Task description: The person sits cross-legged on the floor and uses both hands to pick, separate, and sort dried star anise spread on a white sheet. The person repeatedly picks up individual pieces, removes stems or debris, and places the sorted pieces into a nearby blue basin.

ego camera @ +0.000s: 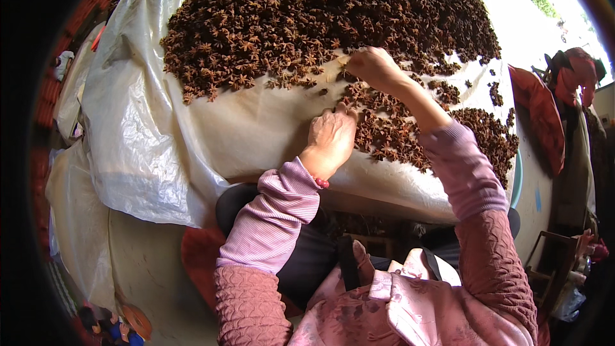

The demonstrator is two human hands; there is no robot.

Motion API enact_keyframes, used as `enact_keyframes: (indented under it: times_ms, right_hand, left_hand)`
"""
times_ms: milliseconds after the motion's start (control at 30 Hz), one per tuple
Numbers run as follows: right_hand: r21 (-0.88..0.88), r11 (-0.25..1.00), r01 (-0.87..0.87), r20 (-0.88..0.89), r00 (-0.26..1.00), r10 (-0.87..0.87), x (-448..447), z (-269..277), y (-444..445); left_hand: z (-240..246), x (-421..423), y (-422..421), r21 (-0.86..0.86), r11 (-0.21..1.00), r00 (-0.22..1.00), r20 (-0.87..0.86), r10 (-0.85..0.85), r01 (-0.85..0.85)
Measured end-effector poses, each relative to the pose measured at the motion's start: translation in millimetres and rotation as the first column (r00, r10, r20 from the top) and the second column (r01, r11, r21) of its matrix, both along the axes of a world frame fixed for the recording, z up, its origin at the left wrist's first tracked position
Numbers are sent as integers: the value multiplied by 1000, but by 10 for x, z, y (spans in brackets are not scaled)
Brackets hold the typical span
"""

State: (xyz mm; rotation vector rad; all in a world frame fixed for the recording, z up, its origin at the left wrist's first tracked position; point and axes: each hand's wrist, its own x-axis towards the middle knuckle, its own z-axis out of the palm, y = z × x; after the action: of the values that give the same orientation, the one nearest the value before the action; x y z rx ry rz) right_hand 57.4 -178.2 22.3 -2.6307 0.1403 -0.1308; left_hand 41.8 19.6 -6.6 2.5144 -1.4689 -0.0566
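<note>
A broad heap of dried star anise covers the far part of a pale plastic sheet. A smaller spread of star anise lies nearer, on the right. My left hand rests back-up at the left edge of that smaller spread, its fingertips touching or just over the pieces. Curled at the heap's near edge is my right hand; its fingers point down and hide whatever may be between them. A few loose pieces lie on the bare strip between heap and spread.
More star anise reaches the sheet's right edge. Folded plastic hangs down on the left. A red cloth and a wooden frame stand at the right. A person shows at lower left.
</note>
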Motion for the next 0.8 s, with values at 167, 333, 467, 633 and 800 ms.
enact_keyframes:
  times_ms: [167, 333, 467, 633, 800]
  right_hand:
    - [577, 605, -549, -176, 640, 748, -951, 604, 276]
    - [317, 919, -235, -184, 935, 303, -597, 507, 248]
    - [166, 986, 3, 55, 998, -13, 75, 88, 137]
    - [-233, 962, -144, 276, 939, 207, 656, -410, 116]
    - [-380, 899, -217, 171, 939, 299, 796, -565, 39]
  left_hand:
    - [22, 37, 73, -101, 993, 998, -52, 47, -52]
    - [33, 29, 59, -115, 993, 998, -43, 36, -40]
    - [66, 22, 62, -66, 998, 1000, 11, 7, -6]
    - [95, 17, 116, -108, 994, 1000, 30, 7, -4]
    - [108, 56, 168, -157, 987, 999, 44, 28, -21]
